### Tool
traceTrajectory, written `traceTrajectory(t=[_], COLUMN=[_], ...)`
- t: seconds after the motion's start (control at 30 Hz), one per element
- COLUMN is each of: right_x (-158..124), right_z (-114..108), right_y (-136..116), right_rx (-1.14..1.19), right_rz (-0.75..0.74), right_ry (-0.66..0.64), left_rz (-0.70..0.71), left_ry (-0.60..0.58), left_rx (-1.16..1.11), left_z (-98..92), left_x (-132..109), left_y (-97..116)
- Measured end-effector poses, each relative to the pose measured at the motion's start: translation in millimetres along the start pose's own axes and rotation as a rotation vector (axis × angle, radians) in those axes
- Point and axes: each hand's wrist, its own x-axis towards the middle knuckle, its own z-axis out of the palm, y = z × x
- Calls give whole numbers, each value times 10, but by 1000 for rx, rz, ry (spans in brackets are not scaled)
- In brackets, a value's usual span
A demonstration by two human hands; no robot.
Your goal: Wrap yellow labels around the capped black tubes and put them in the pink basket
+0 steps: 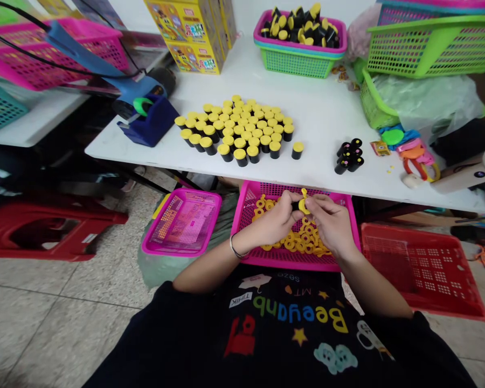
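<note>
Above the pink basket [347, 261], my left hand [278, 220] is closed around a small black cylinder [295, 206], mostly hidden by the fingers. My right hand [330, 222] pinches a yellow plastic piece [303, 206] with a small tab sticking up, right against the cylinder's end. Whether the two are joined I cannot tell. Below the hands, loose yellow ring-shaped pieces [303, 241] fill part of the basket. On the white table beyond stand many black cylinders with yellow caps [249, 127], one of them a little apart at the right.
Several black cylinders [348, 156] without caps cluster at the table's [311, 102] right. A blue tape dispenser [153, 121] stands left. Behind are yellow boxes [194, 35] and stacked baskets [299, 60] of capped pieces. A pink tray [181, 250] and red crate [424, 269] flank the basket.
</note>
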Motion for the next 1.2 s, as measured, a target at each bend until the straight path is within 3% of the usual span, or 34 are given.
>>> traceTrajectory(t=[0.17,0.3,0.43,0.53,0.6,0.8,0.97,1.1,1.2], right_x=[42,53,-3,-66,-102,-143,-109,-63,-51], right_z=[36,78,33,-46,-73,-22,-30,-68,-84], right_y=[71,99,6,-81,-103,-35,36,121,157], right_rx=[-28,-62,-404,-695,-768,-707,-726,-635,-591], right_rz=[-9,-98,-469,-797,-870,-922,-889,-693,-537], right_ry=[0,-38,-21,-164,-254,-101,-118,-62,-113], left_rz=[-29,-44,-236,-313,-335,-368,-395,-291,-246], left_ry=[104,206,285,241,196,41,106,172,145], left_rx=[-150,-415,-659,-876,-961,-1058,-1124,-1055,-968], left_z=[51,120,162,158,152,209,256,222,194], left_x=[44,78,55,19,16,103,133,81,19], left_y=[12,-5,86,257,367,426,366,377,361])
